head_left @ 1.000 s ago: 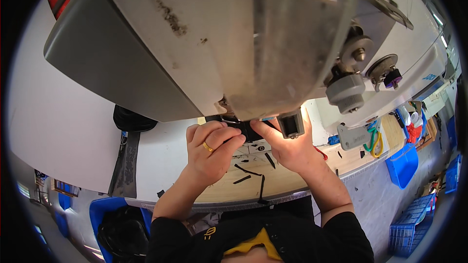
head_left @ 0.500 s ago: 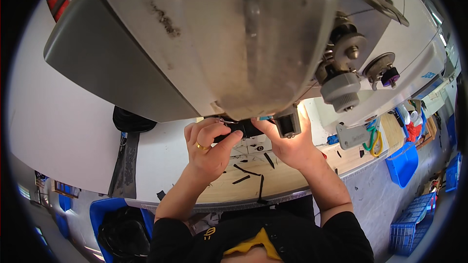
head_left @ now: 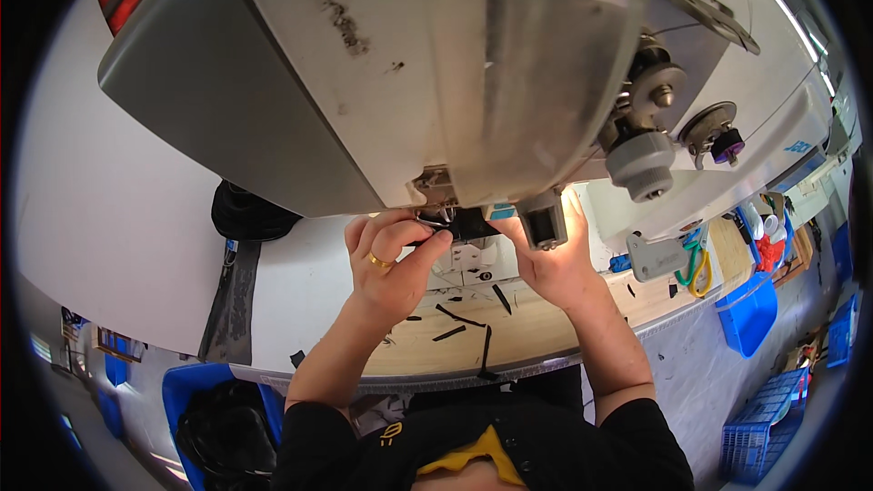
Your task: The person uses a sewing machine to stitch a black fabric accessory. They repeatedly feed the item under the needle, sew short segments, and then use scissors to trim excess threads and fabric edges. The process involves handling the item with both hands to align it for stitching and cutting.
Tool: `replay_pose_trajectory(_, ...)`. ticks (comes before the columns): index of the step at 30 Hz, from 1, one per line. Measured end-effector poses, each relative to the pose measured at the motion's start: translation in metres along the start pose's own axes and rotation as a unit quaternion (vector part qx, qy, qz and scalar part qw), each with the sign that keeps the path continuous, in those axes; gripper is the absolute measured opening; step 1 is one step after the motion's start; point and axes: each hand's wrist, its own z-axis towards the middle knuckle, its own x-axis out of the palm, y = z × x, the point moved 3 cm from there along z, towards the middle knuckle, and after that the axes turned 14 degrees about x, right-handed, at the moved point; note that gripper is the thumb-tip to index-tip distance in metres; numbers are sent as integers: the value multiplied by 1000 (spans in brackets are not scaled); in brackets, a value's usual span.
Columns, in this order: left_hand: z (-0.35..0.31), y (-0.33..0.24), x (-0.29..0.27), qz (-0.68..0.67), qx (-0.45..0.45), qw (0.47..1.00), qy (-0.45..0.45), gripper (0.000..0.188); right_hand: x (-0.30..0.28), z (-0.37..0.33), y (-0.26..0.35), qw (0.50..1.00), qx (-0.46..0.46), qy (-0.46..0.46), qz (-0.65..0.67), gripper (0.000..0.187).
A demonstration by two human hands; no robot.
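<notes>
A sewing machine head (head_left: 409, 82) hangs over my hands. Below its needle area lies a small black piece (head_left: 475, 225), which looks like fabric or leather. My left hand (head_left: 391, 259) is closed on the left end of this piece, thumb and fingers pinched together, a gold ring on one finger. On the other side of the needle area, my right hand (head_left: 555, 264) has its thumb at the piece's right end and another finger stretched forward, apart from the thumb. A dark machine fitting (head_left: 545, 223) covers part of that hand, so the remaining fingers are hidden.
Black scraps (head_left: 486, 345) lie along the table's front edge (head_left: 400, 362). A black bag-like item (head_left: 250, 211) sits at left. Scissors (head_left: 700, 265) with green and yellow handles lie at right. Blue bins (head_left: 750, 314) stand right, and another blue bin (head_left: 182, 388) with black items lower left.
The view has shifted slightly, showing more of the needle area. My left hand keeps its pinch; my right thumb sits slightly further right, revealing more of the black piece.
</notes>
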Motion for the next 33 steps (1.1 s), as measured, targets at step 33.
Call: replay_pose_trajectory(33, -54, 82, -70, -457, -492, 730, -125, 29, -3, -36, -16, 983, 132, -13, 125, 19)
